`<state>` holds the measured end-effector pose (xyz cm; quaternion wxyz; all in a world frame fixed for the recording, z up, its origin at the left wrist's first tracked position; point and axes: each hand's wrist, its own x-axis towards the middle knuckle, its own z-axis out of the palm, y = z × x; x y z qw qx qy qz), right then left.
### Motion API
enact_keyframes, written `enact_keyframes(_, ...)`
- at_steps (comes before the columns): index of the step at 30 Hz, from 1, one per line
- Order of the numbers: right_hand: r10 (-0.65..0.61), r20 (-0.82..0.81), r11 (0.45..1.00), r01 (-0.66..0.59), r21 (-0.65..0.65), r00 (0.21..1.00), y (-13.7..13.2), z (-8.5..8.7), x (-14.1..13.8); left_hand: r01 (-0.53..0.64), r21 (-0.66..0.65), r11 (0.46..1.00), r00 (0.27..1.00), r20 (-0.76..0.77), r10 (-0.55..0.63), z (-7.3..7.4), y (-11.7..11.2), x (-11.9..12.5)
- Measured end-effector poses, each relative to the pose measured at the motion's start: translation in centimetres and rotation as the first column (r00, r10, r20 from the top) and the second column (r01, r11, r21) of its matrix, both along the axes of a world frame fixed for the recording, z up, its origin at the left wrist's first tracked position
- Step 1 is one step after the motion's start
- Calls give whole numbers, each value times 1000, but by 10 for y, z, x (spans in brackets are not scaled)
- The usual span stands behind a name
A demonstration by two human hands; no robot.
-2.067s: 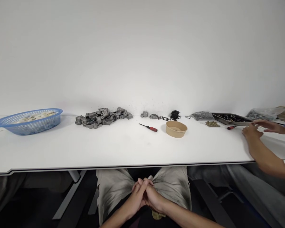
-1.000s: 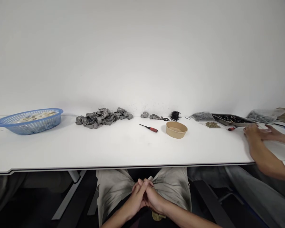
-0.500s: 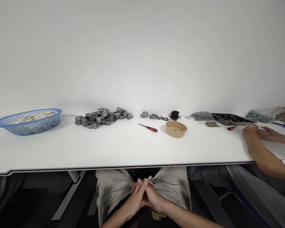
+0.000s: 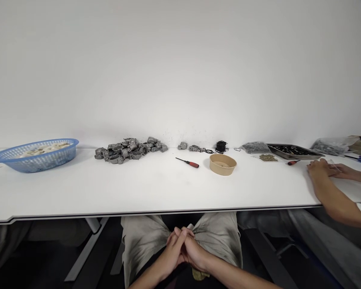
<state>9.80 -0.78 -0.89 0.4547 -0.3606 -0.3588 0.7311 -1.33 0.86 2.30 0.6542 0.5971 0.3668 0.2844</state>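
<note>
My left hand [image 4: 172,249] and my right hand [image 4: 197,255] rest clasped together in my lap, below the front edge of the white table [image 4: 156,188]. The fingers are folded round each other and hold no object. On the table ahead lie a red-handled screwdriver [image 4: 187,162], a tan paper bowl [image 4: 223,164], a heap of grey metal castings [image 4: 129,148] and a bunch of black rings [image 4: 221,146]. None of these is near my hands.
A blue plastic basket [image 4: 33,154] stands at the far left. At the right, another person's hands [image 4: 326,169] lie on the table beside a dark tray [image 4: 293,151], a second red screwdriver [image 4: 292,162], small brass parts [image 4: 268,157] and bags of parts [image 4: 331,146].
My clasped hands have stayed still. The other person's hands have come together and settled on the table at the right.
</note>
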Motion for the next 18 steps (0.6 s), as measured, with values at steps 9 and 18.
enact_keyframes(9,9,-11,1000,-9,-1,1000,0,3,1,5,-2,1000,1000,-27,-5,7,-2,1)
enact_keyframes(18,8,19,1000,-8,3,1000,0,2,1,-18,-14,1000,1000,-3,18,4,-2,1)
